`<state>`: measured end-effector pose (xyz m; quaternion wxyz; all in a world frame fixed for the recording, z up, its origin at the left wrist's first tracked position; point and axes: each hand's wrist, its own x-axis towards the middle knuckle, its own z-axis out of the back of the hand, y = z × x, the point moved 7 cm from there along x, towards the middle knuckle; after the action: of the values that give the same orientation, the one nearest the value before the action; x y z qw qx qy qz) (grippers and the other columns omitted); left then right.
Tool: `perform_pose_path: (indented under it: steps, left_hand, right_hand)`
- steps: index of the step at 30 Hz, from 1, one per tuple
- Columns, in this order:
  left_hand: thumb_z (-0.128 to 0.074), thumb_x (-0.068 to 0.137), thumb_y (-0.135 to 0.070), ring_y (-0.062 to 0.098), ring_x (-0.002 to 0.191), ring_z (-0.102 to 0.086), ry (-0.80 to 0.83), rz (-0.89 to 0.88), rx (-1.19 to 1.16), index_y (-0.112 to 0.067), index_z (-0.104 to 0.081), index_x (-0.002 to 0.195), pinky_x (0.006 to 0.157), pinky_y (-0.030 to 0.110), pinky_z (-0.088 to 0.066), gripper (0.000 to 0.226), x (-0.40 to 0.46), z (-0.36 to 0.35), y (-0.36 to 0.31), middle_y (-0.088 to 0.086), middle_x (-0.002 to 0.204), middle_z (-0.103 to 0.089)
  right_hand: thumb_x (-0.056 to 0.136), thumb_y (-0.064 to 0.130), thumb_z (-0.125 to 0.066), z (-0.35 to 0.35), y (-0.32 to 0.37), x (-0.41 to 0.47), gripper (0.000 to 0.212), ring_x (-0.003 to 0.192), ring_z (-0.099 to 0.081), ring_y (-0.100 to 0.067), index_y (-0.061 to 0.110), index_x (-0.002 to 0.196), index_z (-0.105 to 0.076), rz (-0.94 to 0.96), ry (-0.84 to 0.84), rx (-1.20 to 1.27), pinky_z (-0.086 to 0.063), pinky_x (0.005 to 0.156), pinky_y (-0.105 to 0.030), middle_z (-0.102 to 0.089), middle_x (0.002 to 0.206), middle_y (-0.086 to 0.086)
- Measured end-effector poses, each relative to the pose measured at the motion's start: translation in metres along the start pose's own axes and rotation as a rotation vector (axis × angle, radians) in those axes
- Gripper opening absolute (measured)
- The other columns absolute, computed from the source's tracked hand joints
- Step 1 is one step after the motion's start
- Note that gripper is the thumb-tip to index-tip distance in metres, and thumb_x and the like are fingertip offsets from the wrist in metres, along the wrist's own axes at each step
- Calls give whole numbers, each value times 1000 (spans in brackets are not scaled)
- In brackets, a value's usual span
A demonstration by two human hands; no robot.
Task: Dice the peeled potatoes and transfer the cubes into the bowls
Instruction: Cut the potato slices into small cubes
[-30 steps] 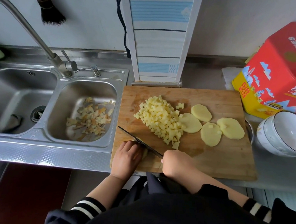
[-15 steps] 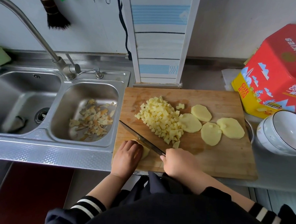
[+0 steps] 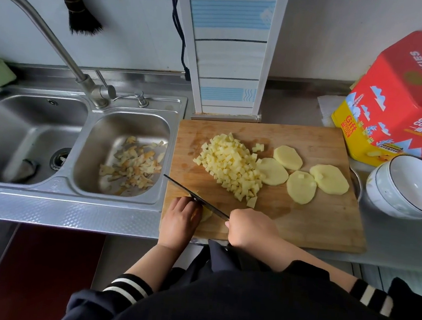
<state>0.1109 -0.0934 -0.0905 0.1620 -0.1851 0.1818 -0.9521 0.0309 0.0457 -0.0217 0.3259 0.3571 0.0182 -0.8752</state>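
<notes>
The left hand (image 3: 179,218) lies palm down at the near left corner of the cutting board (image 3: 322,222), fingers curled over a small potato piece (image 3: 206,214) and pinning it to the wood; only a pale edge of that piece shows past the knuckles. The right hand (image 3: 248,230) is wrapped tight around the handle of the knife (image 3: 196,197), the handle itself hidden in the fist. The dark blade runs from the fist up and to the left, its edge down across the held piece and just beside the left fingertips, the tip reaching the board's left edge.

Further up the board sits a heap of potato cubes (image 3: 230,165), and to its right four flat potato slices (image 3: 301,190) lie side by side, the leftmost touching the heap. Off the board's right edge stand stacked white bowls (image 3: 408,189), with nothing seen inside the top one, in front of a red and yellow cookie tin (image 3: 403,101). To the left, the smaller basin of the steel sink (image 3: 96,164) holds potato peelings (image 3: 133,165)
</notes>
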Motion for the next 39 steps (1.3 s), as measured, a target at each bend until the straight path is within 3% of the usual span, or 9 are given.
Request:
perform_pose_path:
  steps: [2, 10, 18, 22, 30, 34, 39]
  left_hand:
    - [-51, 92, -30, 25, 86, -50, -4, 4, 1, -6, -68, 90, 73, 30, -41, 30, -1, 0, 1, 8, 88, -63]
    - [-51, 92, -31, 24, 88, -50, 5, 2, -7, -7, -69, 95, 74, 30, -41, 30, -1, -1, 2, 6, 91, -64]
    - [-51, 92, -30, 23, 87, -52, 21, -11, 9, -8, -69, 92, 73, 30, -43, 28, 0, 1, 0, 4, 92, -64]
    - [-52, 92, -29, 24, 85, -53, 4, -52, 3, -9, -69, 91, 73, 29, -42, 26, 2, 5, -5, 5, 91, -64]
    - [-52, 92, -26, 26, 83, -51, 14, -74, 17, -8, -67, 89, 69, 35, -47, 24, -5, 8, -2, 7, 91, -62]
    - [-52, 92, -25, 26, 85, -49, -11, -72, 13, -7, -68, 90, 71, 34, -44, 24, -5, 9, -1, 7, 90, -63]
    - [-54, 93, -26, 24, 86, -49, -25, -38, -18, -7, -68, 90, 73, 31, -42, 23, -9, 6, 2, 6, 89, -61]
  right_hand:
    - [98, 13, -45, -1, 0, 1, 29, 70, -54, -23, 14, 69, -45, -15, 10, 10, -40, 60, -30, -50, 70, 0]
    - [97, 12, -45, -7, -3, 7, 18, 88, -63, -30, 12, 81, -52, -37, 42, 56, -46, 69, -33, -54, 78, -3]
    - [102, 29, -42, -5, -12, 4, 24, 86, -61, -26, 12, 90, -54, -31, -5, 146, -43, 70, -32, -54, 81, -1]
    - [104, 30, -39, 1, -14, 1, 29, 83, -60, -25, 11, 102, -60, -34, -57, 118, -41, 66, -32, -57, 84, -2]
    - [103, 31, -38, 0, -3, -6, 29, 90, -61, -26, 12, 104, -60, 7, -11, 88, -41, 68, -32, -64, 99, -6]
    - [101, 23, -42, -2, 3, -3, 23, 78, -56, -27, 11, 98, -61, 15, 16, 42, -37, 62, -31, -57, 84, -3]
    - [99, 17, -46, -4, 5, 1, 17, 78, -58, -26, 12, 90, -59, -1, 38, 11, -41, 63, -31, -49, 71, 1]
